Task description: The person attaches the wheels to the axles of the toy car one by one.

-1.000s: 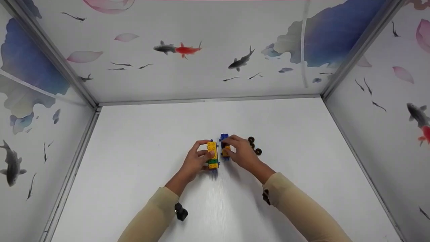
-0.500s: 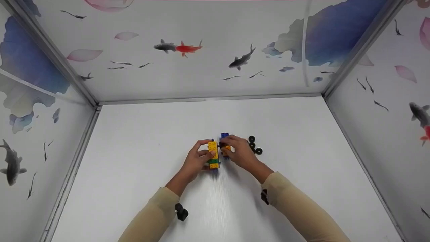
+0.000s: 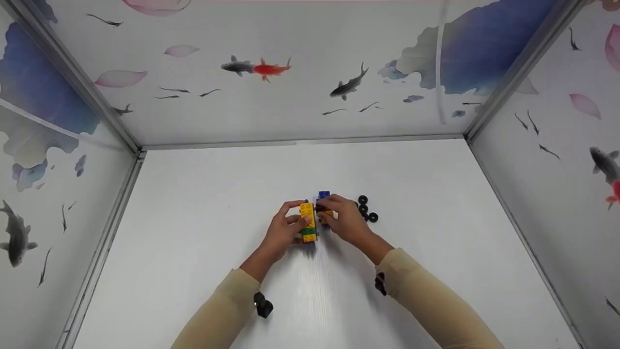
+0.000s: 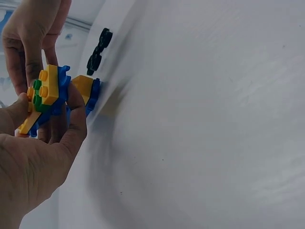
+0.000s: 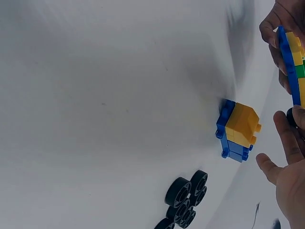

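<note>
My left hand [image 3: 281, 231] grips a building-block car [image 3: 307, 222] with yellow and green bricks on a blue base, thumb across its top. The blue base [image 4: 62, 83] and side pegs show in the left wrist view. Between the fingertips of my right hand [image 3: 349, 222] is a black toy wheel [image 5: 290, 117], held against the car's side near its far end. The fingers partly hide the wheel, so whether it sits on the peg cannot be told. A second block car [image 5: 242, 125], yellow and blue, stands on the table below my right hand.
Several loose black wheels [image 3: 363, 208] lie in a cluster just right of my right hand. The white table [image 3: 218, 179] is bordered at the back and sides by printed panels [image 3: 290, 111]. A small black device [image 3: 263, 307] hangs at the left cuff.
My right hand has shifted slightly left, bringing the black wheel against the side of the held car. The left hand stays nearly still with its grip unchanged.
</note>
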The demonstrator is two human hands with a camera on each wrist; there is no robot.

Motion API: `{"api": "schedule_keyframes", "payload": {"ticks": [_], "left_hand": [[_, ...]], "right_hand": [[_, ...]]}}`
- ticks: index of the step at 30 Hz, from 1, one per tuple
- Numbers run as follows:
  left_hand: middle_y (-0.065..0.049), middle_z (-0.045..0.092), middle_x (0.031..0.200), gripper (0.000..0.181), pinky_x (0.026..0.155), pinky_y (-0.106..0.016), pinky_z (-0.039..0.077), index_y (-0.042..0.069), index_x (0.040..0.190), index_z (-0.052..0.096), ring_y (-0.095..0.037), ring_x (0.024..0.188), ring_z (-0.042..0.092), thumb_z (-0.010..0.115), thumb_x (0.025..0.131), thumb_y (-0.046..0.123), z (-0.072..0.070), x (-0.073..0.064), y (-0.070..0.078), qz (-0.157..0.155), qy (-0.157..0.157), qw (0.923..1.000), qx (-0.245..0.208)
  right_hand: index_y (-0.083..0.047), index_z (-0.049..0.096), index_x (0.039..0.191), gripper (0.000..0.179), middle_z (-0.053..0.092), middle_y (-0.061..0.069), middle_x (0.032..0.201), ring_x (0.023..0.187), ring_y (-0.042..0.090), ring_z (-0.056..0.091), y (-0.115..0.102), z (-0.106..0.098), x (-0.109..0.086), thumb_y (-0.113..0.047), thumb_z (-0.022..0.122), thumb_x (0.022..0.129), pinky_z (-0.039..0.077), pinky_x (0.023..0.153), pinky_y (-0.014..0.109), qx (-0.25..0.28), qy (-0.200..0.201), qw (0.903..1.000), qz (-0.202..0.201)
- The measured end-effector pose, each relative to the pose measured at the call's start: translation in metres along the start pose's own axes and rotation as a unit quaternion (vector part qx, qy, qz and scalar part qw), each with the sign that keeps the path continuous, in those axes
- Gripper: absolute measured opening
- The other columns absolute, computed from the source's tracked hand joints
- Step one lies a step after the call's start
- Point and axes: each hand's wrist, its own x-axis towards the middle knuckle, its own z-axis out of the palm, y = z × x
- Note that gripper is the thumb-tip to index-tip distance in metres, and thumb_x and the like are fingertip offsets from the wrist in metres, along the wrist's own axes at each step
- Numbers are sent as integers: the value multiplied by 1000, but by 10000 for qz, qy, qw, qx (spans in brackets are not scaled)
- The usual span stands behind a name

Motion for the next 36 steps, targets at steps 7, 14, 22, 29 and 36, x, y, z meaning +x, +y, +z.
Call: {"api": "schedule_keyframes", "payload": {"ticks": [7,14,22,29,36], "left_hand": [[-19,69,147,49,92,-45,69,31,156,54,-29,117,75,70,110,29,2,1,-1,-18,116,9999,-34],[-19,70,145,49,92,-46,69,31,155,55,-29,118,75,72,109,29,4,2,-4,26,182,9998,-121],[-19,71,141,51,91,-47,69,30,156,54,-29,116,75,73,108,28,5,-1,-3,168,161,9997,-121],[-20,71,139,52,89,-45,69,27,156,53,-26,114,76,73,108,31,6,1,-5,250,149,9995,-119],[-21,69,141,51,89,-45,69,28,155,54,-28,116,74,74,108,28,6,1,-5,235,202,9994,-163]], "right_hand": [[-4,76,139,36,76,11,126,113,27,75,-2,4,-1,-12,77,104,66,100,42,0,161,9999,52],[-2,75,139,37,76,12,125,110,27,74,0,7,-1,-13,77,105,67,99,42,-71,177,9998,40],[1,77,134,33,75,14,122,110,30,75,1,8,0,-11,78,104,67,95,43,-155,310,9990,-272],[2,78,132,32,75,14,122,109,30,75,1,8,0,-11,78,103,67,92,43,-247,347,9982,-425],[0,78,133,32,75,14,122,109,29,75,-1,7,1,-12,78,103,67,91,42,-232,365,9982,-419]]}}
